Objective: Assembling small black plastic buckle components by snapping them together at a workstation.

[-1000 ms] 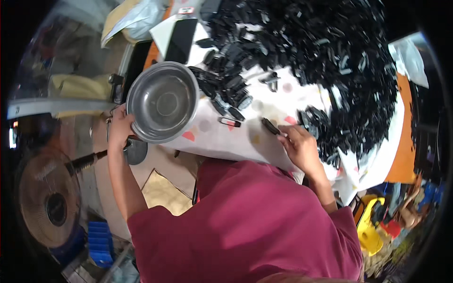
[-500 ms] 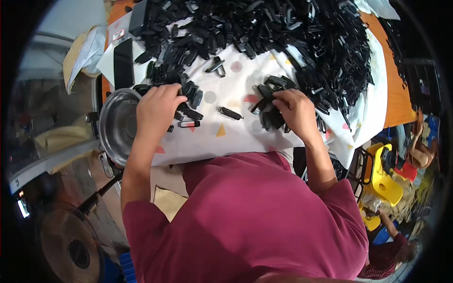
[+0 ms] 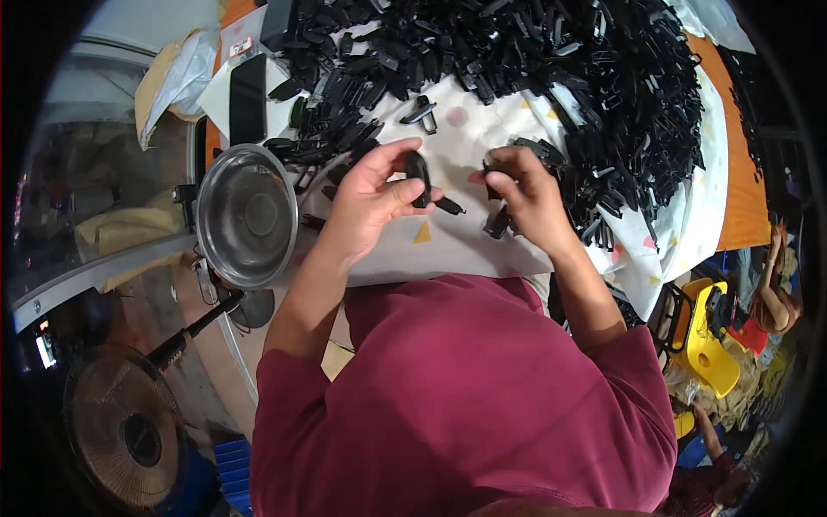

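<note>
Between the thumb and fingers of my left hand (image 3: 372, 200) is an oval black plastic piece (image 3: 418, 178), raised over the tablecloth. Facing it, my right hand (image 3: 532, 194) pinches a small dark plastic part (image 3: 490, 169), mostly covered by my fingers. Another slim black part (image 3: 450, 206) lies on the cloth between the two hands. Just under my right hand rests a dark part (image 3: 496, 222), and more sit behind its fingers. A pair of crossed black pieces (image 3: 422, 114) lies farther back. The large heap of black plastic parts (image 3: 637, 112) spreads across the far and right side.
A steel bowl (image 3: 207, 224) stands at the table's left edge. Behind it, a dark phone (image 3: 247, 99) lies on a white box (image 3: 217, 103). A fan (image 3: 121, 431) is at lower left. Yellow chairs (image 3: 711, 353) and other people are on the right.
My left hand has come off the left-hand parts and moved right with the oval black piece. My right hand has lifted slightly with a small part. The whole view has shifted a little.
</note>
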The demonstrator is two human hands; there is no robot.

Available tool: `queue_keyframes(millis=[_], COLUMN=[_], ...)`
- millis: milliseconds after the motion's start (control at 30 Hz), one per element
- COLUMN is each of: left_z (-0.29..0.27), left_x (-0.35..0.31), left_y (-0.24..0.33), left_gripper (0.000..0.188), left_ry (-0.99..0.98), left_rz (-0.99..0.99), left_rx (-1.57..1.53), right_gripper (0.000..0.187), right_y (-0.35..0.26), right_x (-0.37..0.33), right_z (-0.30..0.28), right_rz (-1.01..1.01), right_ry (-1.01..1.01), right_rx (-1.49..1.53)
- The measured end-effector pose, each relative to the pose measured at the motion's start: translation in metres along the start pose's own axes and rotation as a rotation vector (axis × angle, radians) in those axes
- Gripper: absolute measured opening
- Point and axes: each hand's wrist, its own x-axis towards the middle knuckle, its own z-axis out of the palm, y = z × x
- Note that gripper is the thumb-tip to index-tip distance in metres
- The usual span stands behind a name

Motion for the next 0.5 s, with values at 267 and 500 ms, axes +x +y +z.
queue_keyframes(millis=[267,500], left_z=[-0.009,-0.020], left_x=[-0.011,-0.012], left_y=[-0.018,-0.017], left_gripper=[0.039,0.011], left_ry=[0.148,0.615], left_rz=[0.011,0.050], left_rx=[-0.070,0.602], right_gripper=[0.020,0.020], right_y=[-0.001,0.004], right_x=[-0.020,-0.033], right_z=[-0.002,-0.006], right_rz=[-0.443,-0.476], right_ry=[0.050,-0.075], right_rx=[-0.610,-0.894])
